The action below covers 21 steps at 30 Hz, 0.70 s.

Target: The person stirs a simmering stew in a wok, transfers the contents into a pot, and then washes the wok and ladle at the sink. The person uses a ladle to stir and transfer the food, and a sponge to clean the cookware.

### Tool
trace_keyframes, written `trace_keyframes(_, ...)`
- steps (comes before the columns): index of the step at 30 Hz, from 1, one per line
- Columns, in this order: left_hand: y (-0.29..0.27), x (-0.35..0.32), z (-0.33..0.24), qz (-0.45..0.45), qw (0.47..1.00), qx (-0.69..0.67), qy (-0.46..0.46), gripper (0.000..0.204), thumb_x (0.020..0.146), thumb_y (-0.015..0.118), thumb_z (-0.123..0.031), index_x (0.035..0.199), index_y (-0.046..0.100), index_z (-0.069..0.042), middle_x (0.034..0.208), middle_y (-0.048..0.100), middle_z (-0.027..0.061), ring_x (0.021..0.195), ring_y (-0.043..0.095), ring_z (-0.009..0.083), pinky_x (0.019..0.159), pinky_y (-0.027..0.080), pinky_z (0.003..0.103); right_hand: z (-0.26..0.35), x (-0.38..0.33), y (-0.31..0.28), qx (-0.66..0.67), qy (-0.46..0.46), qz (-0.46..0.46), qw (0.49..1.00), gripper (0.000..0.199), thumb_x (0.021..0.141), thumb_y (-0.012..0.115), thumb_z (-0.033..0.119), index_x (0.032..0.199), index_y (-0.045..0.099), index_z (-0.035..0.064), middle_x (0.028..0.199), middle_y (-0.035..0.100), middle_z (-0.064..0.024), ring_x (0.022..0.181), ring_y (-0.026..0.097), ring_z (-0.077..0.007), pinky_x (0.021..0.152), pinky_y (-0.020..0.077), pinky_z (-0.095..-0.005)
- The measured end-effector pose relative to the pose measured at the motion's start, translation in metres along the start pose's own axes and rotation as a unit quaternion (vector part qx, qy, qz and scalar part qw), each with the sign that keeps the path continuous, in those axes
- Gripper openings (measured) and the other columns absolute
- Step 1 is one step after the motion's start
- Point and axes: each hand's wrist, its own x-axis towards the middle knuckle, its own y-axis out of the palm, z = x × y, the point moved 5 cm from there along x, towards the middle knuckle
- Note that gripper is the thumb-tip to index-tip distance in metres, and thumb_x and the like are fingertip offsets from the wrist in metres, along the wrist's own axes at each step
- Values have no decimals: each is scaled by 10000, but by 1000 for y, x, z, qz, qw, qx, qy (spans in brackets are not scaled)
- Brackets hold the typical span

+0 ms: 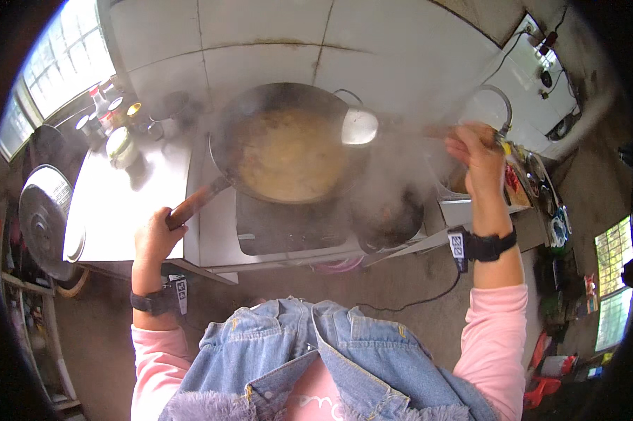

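A large dark wok [221,144] stands tilted over the black cooktop [281,228], holding steaming yellowish food in liquid [292,158]. My left hand [158,235] is closed round its wooden handle [197,203], which points toward me at the left. My right hand [479,151] grips the far end of a metal spatula [360,128], whose pale blade hangs over the wok's right rim. Steam blurs the spatula's handle and the wok's right side. What the food is, I cannot make out.
A second dark pan [390,221] sits right of the cooktop, partly veiled by steam. On the white counter [106,217] at left are a jar [122,149] and several bottles. A large metal lid [46,217] leans beside it. A tiled wall [260,67] stands behind the wok.
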Motion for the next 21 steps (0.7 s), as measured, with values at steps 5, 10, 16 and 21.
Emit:
trace_keyframes(5, -4, -3, -2, -14, 1000, 18, 6, 302, 652, 709, -263, 841, 585, -63, 742, 607, 123, 718, 595, 311, 649, 466, 382, -9, 31, 53, -93, 1, 56, 994, 250, 759, 642, 113, 955, 564, -21, 828, 610, -118, 695, 628, -199, 598, 516, -269)
trace_keyframes(10, -7, -2, -2, -17, 1000, -11, 20, 268, 644, 708, -248, 797, 594, -61, 748, 605, 124, 711, 593, 299, 649, 469, 375, -61, 56, 63, 49, 111, 21, 992, 246, 758, 629, 111, 946, 556, -30, 825, 601, -122, 668, 617, -206, 606, 515, -281)
trace_keyframes(16, -4, 1, -2, -16, 999, 32, 13, 271, 634, 713, -257, 788, 604, -62, 762, 608, 121, 714, 594, 297, 660, 472, 378, -133, 42, 89, 161, 245, 42, 955, 185, 779, 573, 74, 927, 538, -31, 866, 583, -141, 684, 616, -237, 619, 538, -303)
trace_keyframes(21, -2, 1, -2, -25, 999, 25, 21, 293, 623, 728, -264, 796, 607, -62, 736, 610, 126, 703, 599, 305, 646, 473, 376, -146, 12, 109, 250, 298, 20, 921, 126, 770, 565, 47, 871, 531, -20, 791, 583, -142, 678, 620, -252, 606, 545, -313)
